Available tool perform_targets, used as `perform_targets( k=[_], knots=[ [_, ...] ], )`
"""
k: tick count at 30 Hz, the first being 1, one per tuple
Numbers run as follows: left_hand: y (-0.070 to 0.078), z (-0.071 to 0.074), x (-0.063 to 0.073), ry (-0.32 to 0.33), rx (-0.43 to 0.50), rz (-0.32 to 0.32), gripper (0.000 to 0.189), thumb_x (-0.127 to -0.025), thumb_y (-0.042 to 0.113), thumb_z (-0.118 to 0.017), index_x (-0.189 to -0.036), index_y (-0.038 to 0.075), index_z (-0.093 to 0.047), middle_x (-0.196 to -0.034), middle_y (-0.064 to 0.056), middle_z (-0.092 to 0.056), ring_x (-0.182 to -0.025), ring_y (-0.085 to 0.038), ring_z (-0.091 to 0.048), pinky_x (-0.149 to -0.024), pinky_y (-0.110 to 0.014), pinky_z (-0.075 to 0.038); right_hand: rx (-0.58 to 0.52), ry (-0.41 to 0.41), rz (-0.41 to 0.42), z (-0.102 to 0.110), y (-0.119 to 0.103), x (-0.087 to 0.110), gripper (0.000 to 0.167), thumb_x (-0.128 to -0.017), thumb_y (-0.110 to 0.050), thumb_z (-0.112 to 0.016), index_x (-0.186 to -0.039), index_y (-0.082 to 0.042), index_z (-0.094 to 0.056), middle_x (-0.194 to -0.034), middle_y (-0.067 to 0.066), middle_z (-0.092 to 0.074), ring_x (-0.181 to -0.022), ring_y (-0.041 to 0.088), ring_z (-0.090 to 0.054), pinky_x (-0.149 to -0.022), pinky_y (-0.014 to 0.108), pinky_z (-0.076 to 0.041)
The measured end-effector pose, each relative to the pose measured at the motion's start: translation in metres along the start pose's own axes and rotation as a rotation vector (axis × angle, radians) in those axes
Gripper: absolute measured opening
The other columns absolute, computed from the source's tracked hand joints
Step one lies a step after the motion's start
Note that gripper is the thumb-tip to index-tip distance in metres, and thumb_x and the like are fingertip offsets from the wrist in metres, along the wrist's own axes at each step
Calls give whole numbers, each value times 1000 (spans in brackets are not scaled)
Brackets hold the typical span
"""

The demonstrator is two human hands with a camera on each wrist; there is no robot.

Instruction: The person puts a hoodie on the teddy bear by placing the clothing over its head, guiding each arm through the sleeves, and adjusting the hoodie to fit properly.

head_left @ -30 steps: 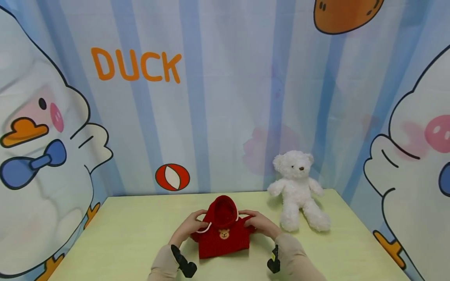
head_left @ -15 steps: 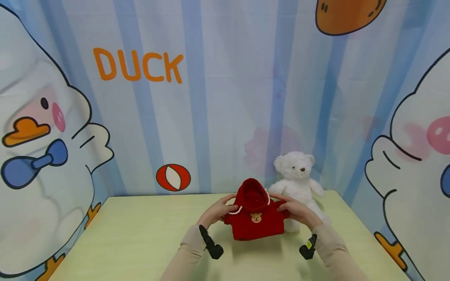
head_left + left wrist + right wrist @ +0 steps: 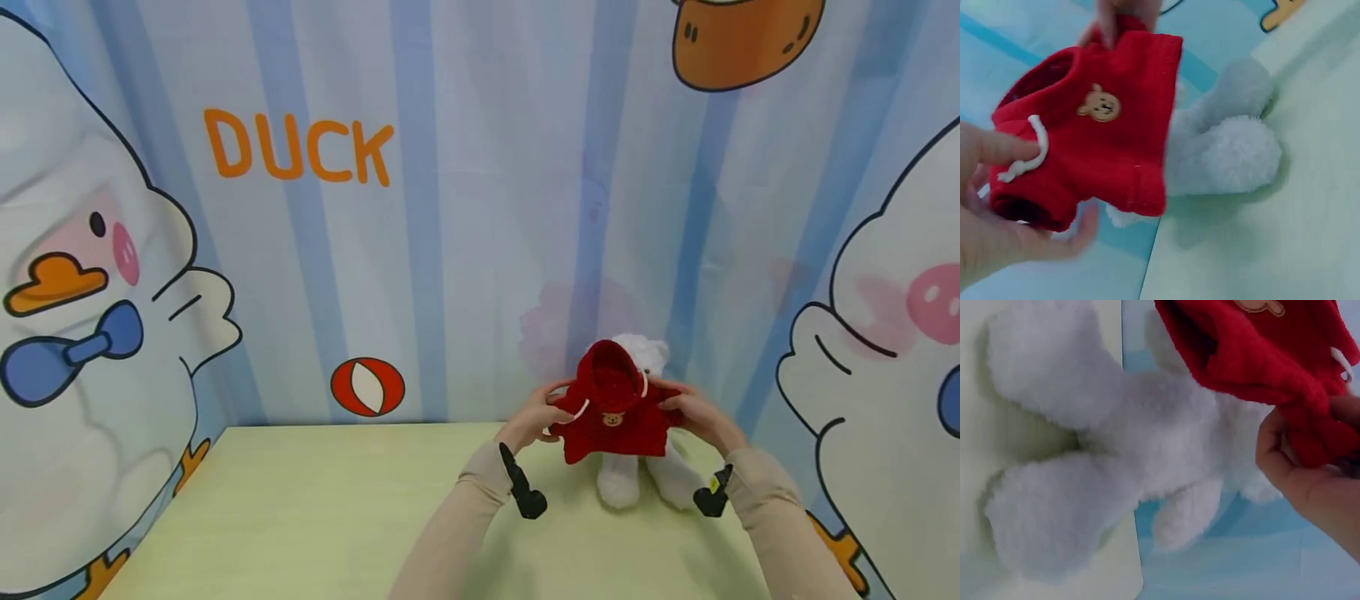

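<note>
A small red hoodie [image 3: 626,433] with white drawstrings and a bear-face patch is held up off the table between both hands. My left hand [image 3: 534,417] pinches its shoulder and sleeve on the left, with the thumb by a drawstring in the left wrist view. On the other side, the right hand [image 3: 701,417] grips the other sleeve, bunched between thumb and fingers in the right wrist view. Directly behind the hoodie is a white teddy bear [image 3: 1166,431], its torso and most of its face covered in the head view. The bear's legs [image 3: 619,482] show below the hem.
The pale yellow table [image 3: 315,508] stretches to the left and front of the bear. Behind it hangs a blue striped curtain [image 3: 480,250] printed with ducks and lettering. Each wrist wears a black camera mount [image 3: 522,483].
Both hands have lifted the red hoodie off the table and carried it right and away from the person, to in front of the bear. The bear stays in place.
</note>
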State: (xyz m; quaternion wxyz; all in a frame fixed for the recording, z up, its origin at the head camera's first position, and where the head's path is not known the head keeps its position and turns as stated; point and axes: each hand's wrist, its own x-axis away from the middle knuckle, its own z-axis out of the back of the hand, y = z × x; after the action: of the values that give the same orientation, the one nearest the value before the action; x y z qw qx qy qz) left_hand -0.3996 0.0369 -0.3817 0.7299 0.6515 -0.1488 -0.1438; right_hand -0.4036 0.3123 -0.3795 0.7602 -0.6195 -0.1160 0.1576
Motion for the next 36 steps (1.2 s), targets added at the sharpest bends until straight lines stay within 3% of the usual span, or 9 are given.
perform_targets(
  k=[3, 5, 9, 14, 18, 22, 27, 34, 36],
  knots=[
    [-17, -14, -29, 3, -45, -91, 57, -84, -4, -51, -136, 17, -36, -136, -15, -41, -95, -27, -59, -69, -47, -50, 25, 71, -5, 10, 0, 4, 52, -92, -17, -46, -140, -14, -27, -96, -21, -57, -83, 0, -59, -75, 28, -49],
    [-55, -20, -75, 34, -68, -150, 54, -84, 0, -54, -133, 17, -39, -128, -12, -49, -90, -24, -62, -65, -43, -52, 95, 119, -30, 14, 2, 5, 65, -90, -25, -51, -141, -1, -18, -102, -17, -56, -87, -1, -59, -78, 31, -49],
    [-138, -29, -171, 156, -126, -175, 40, -80, 10, -64, -117, 10, -51, -103, -7, -60, -73, -16, -62, -57, -30, -51, 194, 211, -72, 20, 7, 5, 69, -87, -22, -57, -141, -3, -19, -124, 13, -49, -83, 0, -59, -75, 32, -51],
    [-174, -37, -224, 330, -175, -121, 18, -75, 12, -70, -91, 6, -63, -78, -2, -61, -60, -15, -61, -50, -29, -50, 266, 293, -69, 27, 10, -3, 57, -89, -10, -48, -139, 3, -23, -132, 31, -34, -73, 0, -58, -66, 28, -50],
    [-167, -37, -221, 371, -210, -138, 18, -76, 19, -69, -91, 10, -66, -77, -1, -63, -59, -13, -59, -49, -27, -48, 299, 343, -68, 32, 9, -10, 51, -88, -10, -48, -132, 8, -33, -110, 22, -55, -69, 3, -58, -64, 29, -50],
    [-150, -34, -192, 382, -264, -152, 32, -79, 35, -65, -99, 11, -66, -84, -2, -65, -68, -15, -59, -57, -28, -46, 302, 351, -96, 34, 12, -16, 47, -88, -14, -51, -127, 9, -39, -92, 4, -61, -67, 6, -58, -65, 32, -50],
    [-133, -29, -163, 307, -106, -72, 33, -78, 42, -64, -98, 16, -67, -88, -2, -66, -77, -19, -60, -73, -36, -46, 319, 334, -150, 33, 17, -21, 47, -90, -21, -47, -130, 3, -36, -121, 22, -49, -76, 10, -53, -68, 32, -44],
    [-163, -27, -196, 214, 57, -47, 31, -77, 46, -63, -98, 22, -69, -85, 3, -68, -82, -17, -59, -90, -54, -33, 277, 248, -189, 37, 23, -17, 52, -95, -32, -37, -137, -7, -20, -143, 27, -16, -122, 48, -27, -89, 68, -25],
    [-149, -31, -177, 189, 75, -27, 35, -78, 46, -62, -102, 21, -68, -94, 1, -67, -96, -19, -56, -93, -59, -27, 266, 213, -202, 41, 25, -15, 52, -96, -35, -33, -137, -9, -15, -143, 27, -11, -126, 51, -18, -89, 71, -23]
  ],
)
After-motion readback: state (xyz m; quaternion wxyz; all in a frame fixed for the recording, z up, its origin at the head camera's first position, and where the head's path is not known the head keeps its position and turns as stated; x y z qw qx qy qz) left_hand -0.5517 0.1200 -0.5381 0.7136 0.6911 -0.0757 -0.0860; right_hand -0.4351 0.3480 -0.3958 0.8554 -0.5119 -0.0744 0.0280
